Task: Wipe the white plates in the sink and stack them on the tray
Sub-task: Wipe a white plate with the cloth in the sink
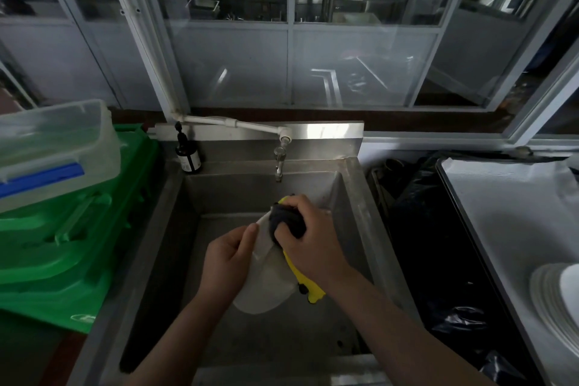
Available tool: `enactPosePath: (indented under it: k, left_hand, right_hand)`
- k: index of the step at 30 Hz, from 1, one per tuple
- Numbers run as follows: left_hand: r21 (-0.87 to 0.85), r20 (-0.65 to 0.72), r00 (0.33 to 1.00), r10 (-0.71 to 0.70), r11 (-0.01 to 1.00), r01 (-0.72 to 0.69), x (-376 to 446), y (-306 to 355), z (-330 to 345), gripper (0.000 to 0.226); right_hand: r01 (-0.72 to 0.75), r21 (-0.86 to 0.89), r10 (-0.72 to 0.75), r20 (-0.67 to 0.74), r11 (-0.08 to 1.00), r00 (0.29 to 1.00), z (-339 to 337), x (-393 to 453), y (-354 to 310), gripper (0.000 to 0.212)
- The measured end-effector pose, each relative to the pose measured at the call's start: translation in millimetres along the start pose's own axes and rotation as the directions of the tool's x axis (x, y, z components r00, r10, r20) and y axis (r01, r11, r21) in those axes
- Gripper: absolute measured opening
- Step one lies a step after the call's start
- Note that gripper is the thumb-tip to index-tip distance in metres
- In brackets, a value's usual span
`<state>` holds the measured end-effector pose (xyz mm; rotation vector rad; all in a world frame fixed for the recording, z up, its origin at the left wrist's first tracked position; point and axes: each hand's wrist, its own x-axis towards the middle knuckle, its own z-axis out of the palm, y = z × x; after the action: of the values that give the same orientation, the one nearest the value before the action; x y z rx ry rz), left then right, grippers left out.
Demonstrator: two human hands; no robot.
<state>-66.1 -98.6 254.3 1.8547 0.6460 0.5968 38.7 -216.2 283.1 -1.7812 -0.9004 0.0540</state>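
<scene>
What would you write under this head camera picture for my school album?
Over the steel sink, the left hand holds a white round plate while the right hand wipes it with a dark-and-yellow cloth.

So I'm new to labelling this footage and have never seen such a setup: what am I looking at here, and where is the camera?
There is no machine here. One wide-angle camera sits on a person's head, looking forward and down at their bare hands over a steel sink. The left hand holds a white plate by its edge, tilted above the basin. The right hand presses a dark cloth with yellow trim against the plate, fingers curled round it. A tap and a dark bottle stand at the back. Green crates with a clear tub lie left; a tray with stacked plates lies right.
</scene>
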Motion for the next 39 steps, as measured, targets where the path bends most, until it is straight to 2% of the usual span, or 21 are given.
enactPosePath:
  k: [2,5,9,20,27,33,39]
  left_hand:
    - [0.025,0.055,0.998,-0.002,1.0,0.001,1,-2,2,0.044]
    - [-0.013,0.074,0.996,-0.052,0.999,0.053,1,-4,5,0.034]
    - [-0.026,0.038,0.993,-0.114,0.993,0.115,-2,-3,7,0.036]
    - [-0.294,-0.074,0.941,-0.331,0.909,0.296,-9,21,-1,0.045]
    - [-0.424,-0.135,0.893,-0.429,0.84,0.339,-6,26,-7,0.052]
    - [-0.487,-0.159,0.875,-0.457,0.808,0.333,-10,22,-9,0.058]
    - [-0.561,-0.156,0.814,-0.56,0.728,0.393,-11,19,-7,0.038]
  right_hand:
    - [0.044,-0.045,-0.042,0.05,0.998,0.998,1,3,-5,0.018]
    - [0.001,-0.084,0.003,0.051,0.996,0.999,1,6,-6,0.018]
    - [-0.047,-0.039,0.049,0.053,0.998,0.997,-2,6,4,0.014]
    - [-0.139,-0.076,0.143,0.058,0.987,0.988,-15,-17,29,0.02]
    - [-0.19,-0.061,0.194,0.061,0.98,0.979,-16,-32,34,0.019]
    - [-0.189,-0.044,0.192,0.065,0.981,0.979,-14,-41,37,0.018]
    - [-0.208,-0.003,0.208,0.063,0.978,0.976,-13,-46,33,0.019]
